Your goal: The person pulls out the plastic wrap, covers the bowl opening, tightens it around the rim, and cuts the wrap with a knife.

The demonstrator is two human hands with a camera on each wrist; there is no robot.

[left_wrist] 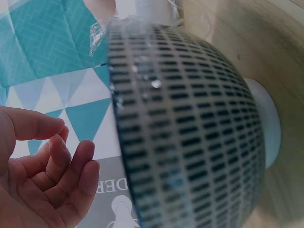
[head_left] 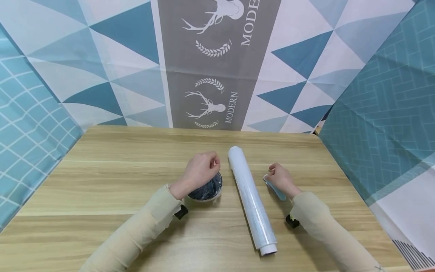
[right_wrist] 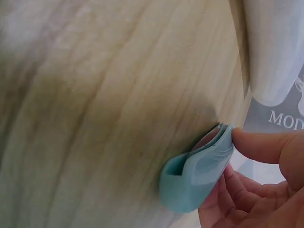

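Observation:
Over the far left part of a bowl (head_left: 208, 189) hovers my left hand (head_left: 201, 170), its fingers loosely bent and holding nothing. The bowl (left_wrist: 190, 118) has dark dashes on its outside and a pale foot; clear film covers its top and hangs at the rim. To the right of the film roll, my right hand (head_left: 281, 179) pinches one end of a light-blue plastic tool (right_wrist: 197, 178) with a slot along its edge. In the right wrist view the thumb presses that end, other fingers lie behind it, and the tool is at the tabletop.
A long roll of cling film (head_left: 253, 200) lies lengthwise on the wooden table (head_left: 112, 181), between the bowl and my right hand. Patterned cloth panels (head_left: 217, 64) stand behind the table and along both sides.

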